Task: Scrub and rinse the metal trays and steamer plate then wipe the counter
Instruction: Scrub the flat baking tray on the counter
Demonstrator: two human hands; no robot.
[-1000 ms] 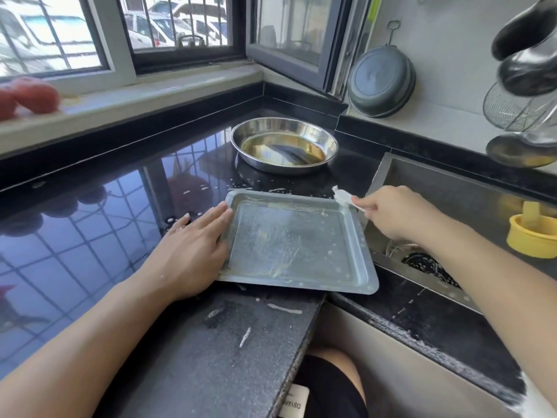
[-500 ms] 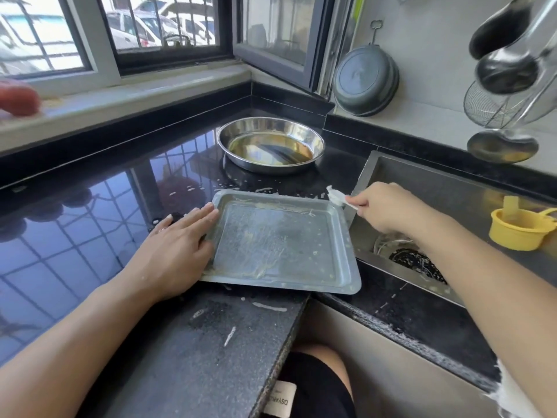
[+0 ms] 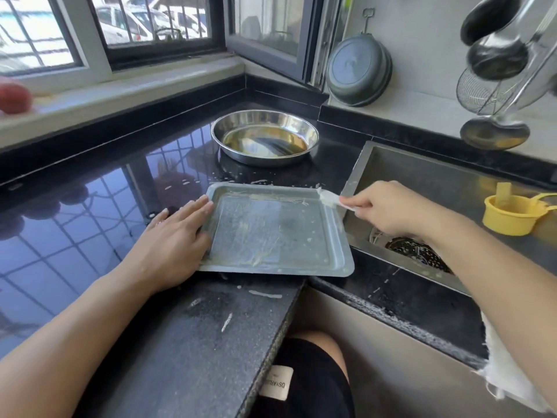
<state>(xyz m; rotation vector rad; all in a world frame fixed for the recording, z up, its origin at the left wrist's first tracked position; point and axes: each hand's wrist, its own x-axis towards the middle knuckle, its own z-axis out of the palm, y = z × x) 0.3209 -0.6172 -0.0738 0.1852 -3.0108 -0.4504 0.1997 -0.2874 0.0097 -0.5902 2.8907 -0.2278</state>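
While the counter (image 3: 75, 224) is seen streaked with pale smears, nothing looks rinsed yet, and the sink (image 3: 428, 188) at right holds no tray. On the near counter edge the rectangular tray (image 3: 271, 233), streaked with residue, is steadied by the left hand (image 3: 174, 236), laid flat with fingers straight. At its far right corner a small white scraper (image 3: 330, 200) (partly hidden) is pinched by the right hand (image 3: 388, 206). The round tray (image 3: 265, 137) beyond is judged unwashed

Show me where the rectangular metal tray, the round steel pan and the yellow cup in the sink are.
rectangular metal tray (image 3: 280, 233), head view, on its flat, residue-streaked bottom.
round steel pan (image 3: 265, 137), head view, on its shiny inner floor.
yellow cup (image 3: 509, 220), head view, on its outer side wall.
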